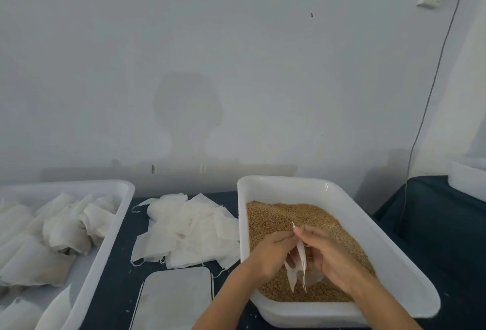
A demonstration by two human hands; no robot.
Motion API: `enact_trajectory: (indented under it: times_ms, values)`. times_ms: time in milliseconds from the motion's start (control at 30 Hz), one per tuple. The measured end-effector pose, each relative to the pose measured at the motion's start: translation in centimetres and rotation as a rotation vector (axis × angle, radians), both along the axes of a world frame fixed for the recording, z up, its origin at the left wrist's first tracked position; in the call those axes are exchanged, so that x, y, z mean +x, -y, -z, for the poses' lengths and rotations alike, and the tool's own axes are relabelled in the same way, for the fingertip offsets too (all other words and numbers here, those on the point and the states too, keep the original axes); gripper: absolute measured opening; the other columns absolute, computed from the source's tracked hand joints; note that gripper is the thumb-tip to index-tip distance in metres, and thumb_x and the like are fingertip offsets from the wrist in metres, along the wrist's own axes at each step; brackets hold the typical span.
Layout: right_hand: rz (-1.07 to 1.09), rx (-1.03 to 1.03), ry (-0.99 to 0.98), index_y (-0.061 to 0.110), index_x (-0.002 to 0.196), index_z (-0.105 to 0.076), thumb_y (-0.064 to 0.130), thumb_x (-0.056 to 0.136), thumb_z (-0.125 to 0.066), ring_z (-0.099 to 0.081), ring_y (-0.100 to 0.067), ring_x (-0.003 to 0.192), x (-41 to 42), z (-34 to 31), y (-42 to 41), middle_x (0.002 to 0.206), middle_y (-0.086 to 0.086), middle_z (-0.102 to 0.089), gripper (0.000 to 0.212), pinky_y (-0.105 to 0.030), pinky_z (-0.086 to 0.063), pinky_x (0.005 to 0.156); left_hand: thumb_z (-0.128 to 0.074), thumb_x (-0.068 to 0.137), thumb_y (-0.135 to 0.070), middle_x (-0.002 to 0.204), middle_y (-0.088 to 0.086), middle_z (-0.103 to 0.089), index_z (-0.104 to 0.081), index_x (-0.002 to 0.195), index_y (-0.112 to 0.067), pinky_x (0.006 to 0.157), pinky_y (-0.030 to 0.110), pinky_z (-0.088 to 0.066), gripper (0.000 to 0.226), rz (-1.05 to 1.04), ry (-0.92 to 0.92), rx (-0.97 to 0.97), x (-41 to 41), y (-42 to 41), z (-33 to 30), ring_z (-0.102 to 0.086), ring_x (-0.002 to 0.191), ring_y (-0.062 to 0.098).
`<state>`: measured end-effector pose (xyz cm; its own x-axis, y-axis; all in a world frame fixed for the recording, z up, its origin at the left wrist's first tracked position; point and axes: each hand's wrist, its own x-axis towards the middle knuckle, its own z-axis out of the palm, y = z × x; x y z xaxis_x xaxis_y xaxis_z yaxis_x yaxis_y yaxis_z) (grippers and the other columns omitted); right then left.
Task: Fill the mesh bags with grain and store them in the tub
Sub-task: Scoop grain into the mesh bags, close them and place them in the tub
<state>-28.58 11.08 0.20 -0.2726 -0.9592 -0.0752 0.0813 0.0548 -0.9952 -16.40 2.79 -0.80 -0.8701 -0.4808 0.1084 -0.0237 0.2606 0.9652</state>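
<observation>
Two hands working over the grain tray [410,272], near edge of frame. L hand [271,253] and R hand [331,256] are both pinching one mesh bag [298,264] betw. them, fingers curled on its top edge; bag is hanging down just above the grain [284,216], drawstring [304,277] dangling from it. Whether bag is touching grain: can't tell. Flat white lid-like panel [173,300] is lying on dark table [115,277], left of L forearm. Further back, loose pile of empty bags [189,227] is sitting betw. the two white containers. Far left, tub [105,250] is holding filled bags [52,227], well apart from hands. Beyond, pale wall [236,66] w/ cable [434,80] running down at right.
</observation>
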Motion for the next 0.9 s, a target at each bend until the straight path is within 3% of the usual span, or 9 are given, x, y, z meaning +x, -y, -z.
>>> enact_trajectory:
  times_ms: [200,400,533,633,767,900]
  values:
    - [0.005,0.017,0.008,-0.002,0.089,-0.055,0.018,0.082,-0.06,-0.058,-0.027,0.061,-0.13,0.2,-0.03,0.071,-0.015,-0.059,0.021,-0.034,-0.054,0.058,-0.036,0.099,-0.019,0.071,-0.007,-0.056,-0.055,0.074,-0.02,0.06,0.014,-0.042,0.032,0.023,0.014,-0.025,0.05,-0.19,-0.11,-0.052,0.065,0.005]
    - [-0.027,-0.014,0.027,-0.003,0.094,-0.054,0.022,0.087,-0.055,-0.059,-0.03,0.066,-0.34,0.35,0.0,0.077,-0.022,-0.058,0.026,-0.038,-0.049,0.062,-0.055,0.094,-0.02,0.064,-0.014,-0.059,-0.057,0.067,-0.022,0.058,0.016,-0.044,0.027,-0.003,-0.031,-0.042,0.07,0.16,0.24,-0.055,0.064,0.004]
    - [-0.067,-0.012,0.033,0.002,0.078,-0.054,0.029,0.091,-0.052,-0.057,-0.034,0.078,-0.29,0.52,0.0,0.085,-0.026,-0.058,0.03,-0.037,-0.049,0.061,-0.062,0.09,-0.023,0.064,-0.011,-0.057,-0.054,0.063,-0.024,0.055,0.015,-0.043,0.029,-0.064,-0.104,-0.055,0.15,0.35,0.21,-0.053,0.059,0.003]
    - [-0.079,-0.002,-0.011,-0.005,0.102,-0.053,0.034,0.094,-0.05,-0.057,-0.031,0.075,-0.35,0.7,0.1,0.085,-0.026,-0.057,0.04,-0.033,-0.05,0.057,-0.055,0.095,-0.019,0.063,-0.008,-0.056,-0.054,0.066,-0.022,0.054,0.015,-0.042,0.029,-0.079,-0.102,-0.058,0.13,0.31,0.13,-0.052,0.058,0.003]
    - [-0.051,0.007,-0.021,-0.003,0.101,-0.055,0.026,0.092,-0.052,-0.06,-0.029,0.069,-0.36,0.79,0.16,0.077,-0.02,-0.061,0.03,-0.032,-0.051,0.055,-0.048,0.098,-0.015,0.065,-0.006,-0.055,-0.054,0.069,-0.021,0.056,0.017,-0.043,0.03,-0.093,-0.064,-0.077,0.07,0.28,0.2,-0.052,0.06,0.006]
    - [0.062,0.041,-0.098,-0.005,0.098,-0.061,0.012,0.096,-0.047,-0.063,-0.029,0.071,-0.42,0.85,0.21,0.08,-0.022,-0.065,0.022,-0.033,-0.052,0.059,-0.054,0.092,-0.015,0.065,-0.008,-0.059,-0.054,0.067,-0.023,0.059,0.019,-0.05,0.027,-0.134,-0.05,-0.125,0.11,0.21,0.18,-0.056,0.062,0.005]
